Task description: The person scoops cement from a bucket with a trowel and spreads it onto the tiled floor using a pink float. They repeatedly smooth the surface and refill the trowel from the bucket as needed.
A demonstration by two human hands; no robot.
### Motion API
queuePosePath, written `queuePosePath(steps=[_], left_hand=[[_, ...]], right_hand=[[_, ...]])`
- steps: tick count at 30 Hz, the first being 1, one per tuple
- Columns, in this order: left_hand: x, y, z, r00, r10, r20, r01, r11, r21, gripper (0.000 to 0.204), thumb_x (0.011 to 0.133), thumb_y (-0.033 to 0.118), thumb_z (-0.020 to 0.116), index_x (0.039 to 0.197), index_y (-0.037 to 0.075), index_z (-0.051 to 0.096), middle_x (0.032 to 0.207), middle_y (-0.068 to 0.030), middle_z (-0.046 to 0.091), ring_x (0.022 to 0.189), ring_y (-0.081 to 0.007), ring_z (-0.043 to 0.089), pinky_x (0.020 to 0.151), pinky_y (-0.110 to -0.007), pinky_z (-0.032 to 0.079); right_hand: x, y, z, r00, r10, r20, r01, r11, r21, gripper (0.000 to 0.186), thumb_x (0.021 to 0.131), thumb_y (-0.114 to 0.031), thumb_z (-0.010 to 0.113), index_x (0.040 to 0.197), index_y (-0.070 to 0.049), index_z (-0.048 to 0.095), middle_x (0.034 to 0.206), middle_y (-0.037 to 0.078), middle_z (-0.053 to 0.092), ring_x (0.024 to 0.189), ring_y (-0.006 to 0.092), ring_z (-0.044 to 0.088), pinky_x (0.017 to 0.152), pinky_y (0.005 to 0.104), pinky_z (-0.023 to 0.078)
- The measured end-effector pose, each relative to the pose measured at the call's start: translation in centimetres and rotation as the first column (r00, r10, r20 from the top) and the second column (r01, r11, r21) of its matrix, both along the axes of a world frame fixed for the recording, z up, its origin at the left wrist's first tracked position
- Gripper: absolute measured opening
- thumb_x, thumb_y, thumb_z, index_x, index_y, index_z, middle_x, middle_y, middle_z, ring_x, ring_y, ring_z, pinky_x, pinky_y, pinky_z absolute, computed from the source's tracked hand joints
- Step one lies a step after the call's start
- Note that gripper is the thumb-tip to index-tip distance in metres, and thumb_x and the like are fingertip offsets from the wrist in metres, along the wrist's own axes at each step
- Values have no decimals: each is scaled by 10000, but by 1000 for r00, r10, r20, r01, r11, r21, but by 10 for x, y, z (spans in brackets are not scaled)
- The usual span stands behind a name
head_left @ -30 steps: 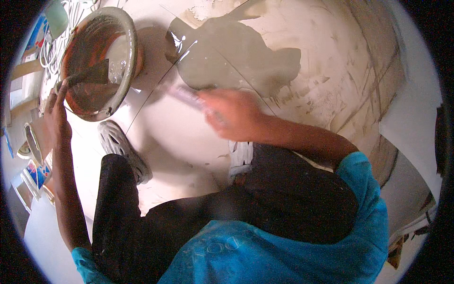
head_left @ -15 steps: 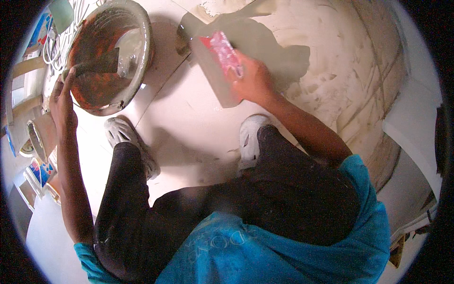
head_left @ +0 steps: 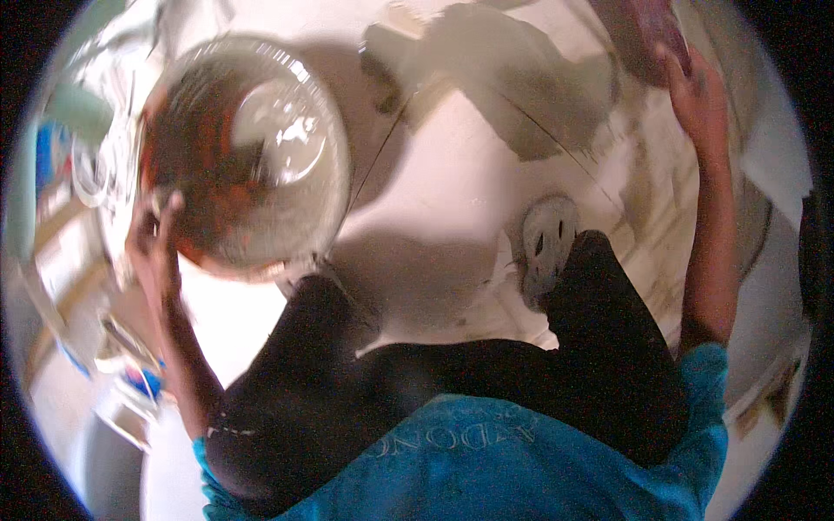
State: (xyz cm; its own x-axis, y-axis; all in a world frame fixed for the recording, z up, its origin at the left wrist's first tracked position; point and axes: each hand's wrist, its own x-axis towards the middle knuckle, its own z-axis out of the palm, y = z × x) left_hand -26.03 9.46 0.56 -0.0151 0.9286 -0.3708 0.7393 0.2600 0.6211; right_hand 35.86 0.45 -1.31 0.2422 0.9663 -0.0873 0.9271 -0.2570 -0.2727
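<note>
At the bucket's near left side, my left hand [head_left: 156, 239] is closed around the handle end of a scraper, blurred by motion. The scraper's dark blade [head_left: 250, 161] reaches across the inside of the round bucket [head_left: 334, 182]. Glossy grey wet mix [head_left: 282, 130] lies in the bucket, whose inner wall has reddish stains. At the upper right, my right hand [head_left: 695, 95] grips a flat trowel [head_left: 634, 35] by its handle, partly cut by the view's edge. A smooth wet grey patch [head_left: 512, 78] covers the pale floor between the bucket and the trowel.
My shoe [head_left: 547, 247] stands on the pale floor, near thin joint lines. Brownish smears [head_left: 647, 191] streak the floor at the right. White cables [head_left: 87, 174] and cluttered pieces line the left side, beyond the bucket.
My right hand has swept the trowel right and away from the wet patch. The view has shifted, so the bucket and left hand appear lower and further right.
</note>
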Motion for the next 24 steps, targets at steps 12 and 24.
queuePosePath(steps=[12,24], left_hand=[[-30,7,-23,959,-177,223,142,977,162,298,836,117,761,1054,-57,656,1064,-114,652,980,-181,580,941,-328,435],[-28,8,-29,870,-186,457,127,979,158,244,856,154,749,990,-35,676,908,-70,684,789,-116,604,773,-247,480]], right_hand=[[-18,-34,-65,922,-201,330,188,980,71,354,899,-252,506,1187,-94,638,1155,172,651,1093,373,590,925,446,472],[-166,-48,-1,947,-241,212,264,960,-91,257,874,-191,543,1095,-168,671,1032,128,684,991,347,628,825,455,502]])
